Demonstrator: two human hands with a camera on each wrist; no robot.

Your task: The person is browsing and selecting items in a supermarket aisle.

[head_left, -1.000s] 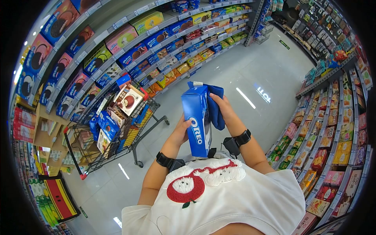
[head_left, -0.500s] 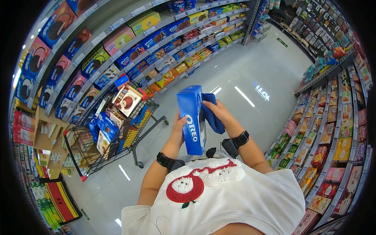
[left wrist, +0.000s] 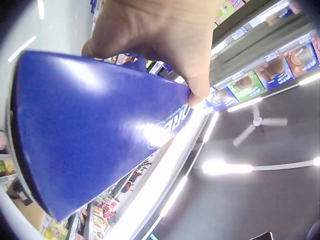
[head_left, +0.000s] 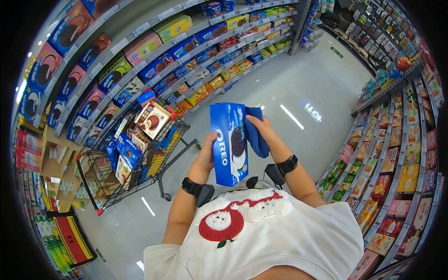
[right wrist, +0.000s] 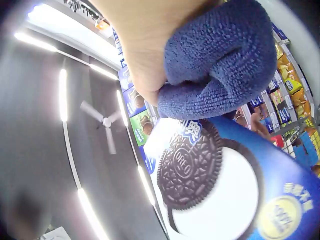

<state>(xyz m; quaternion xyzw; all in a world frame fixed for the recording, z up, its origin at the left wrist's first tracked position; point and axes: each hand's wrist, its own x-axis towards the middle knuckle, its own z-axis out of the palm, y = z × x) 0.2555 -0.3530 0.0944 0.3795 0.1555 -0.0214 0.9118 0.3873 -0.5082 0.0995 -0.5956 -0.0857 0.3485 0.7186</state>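
Hands (head_left: 264, 132); cloth (right wrist: 220, 60) texture, right-wrist only.

Oreo box (head_left: 223, 168) looked like thin card, smooth and glossy; I saw lamplight glare off its blue side. Cloth (right wrist: 220, 55) was matt, with a rough looped pile like towelling. Shirt (head_left: 303, 235) was soft matt fabric, its patches (head_left: 233, 229) raised and shaggy. Floor (head_left: 266, 91) was polished, mirroring lamps. Cart (head_left: 87, 183) appeared metal wire, with red plastic caps (head_left: 99, 212).
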